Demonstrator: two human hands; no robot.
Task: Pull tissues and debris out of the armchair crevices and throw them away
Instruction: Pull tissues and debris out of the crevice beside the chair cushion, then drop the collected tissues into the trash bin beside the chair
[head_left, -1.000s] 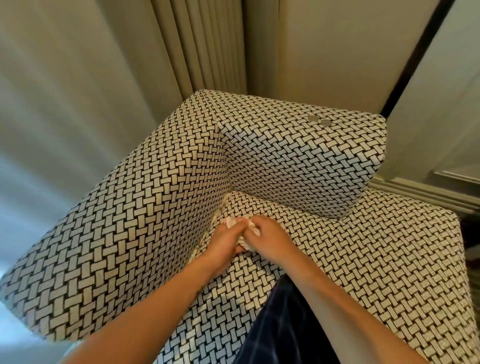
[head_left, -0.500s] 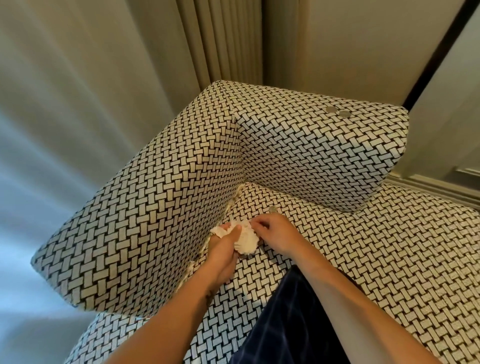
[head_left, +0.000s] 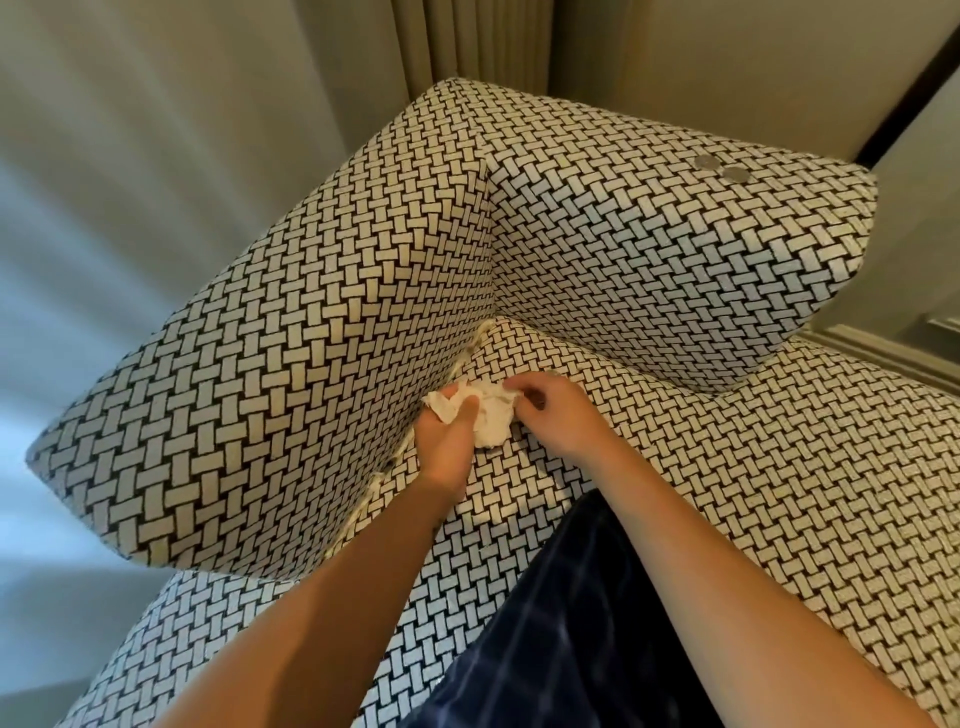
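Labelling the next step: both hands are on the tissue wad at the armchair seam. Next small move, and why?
Probably hold the tissue wad in the left hand alone and reach the right hand forward: white scraps poke from the armchair crevice just beyond the hands.

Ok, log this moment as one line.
left hand grips crumpled white tissue wad | right hand pinches wad | white tissue scraps in crevice of black-and-white woven armchair

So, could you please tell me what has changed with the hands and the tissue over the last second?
The tissue wad has come further out: a second ago it was mostly hidden between both hands, now the left hand grips it bunched and the right hand pinches its edge. Unchanged: white scraps in the side crevice, two small discs atop the chair.
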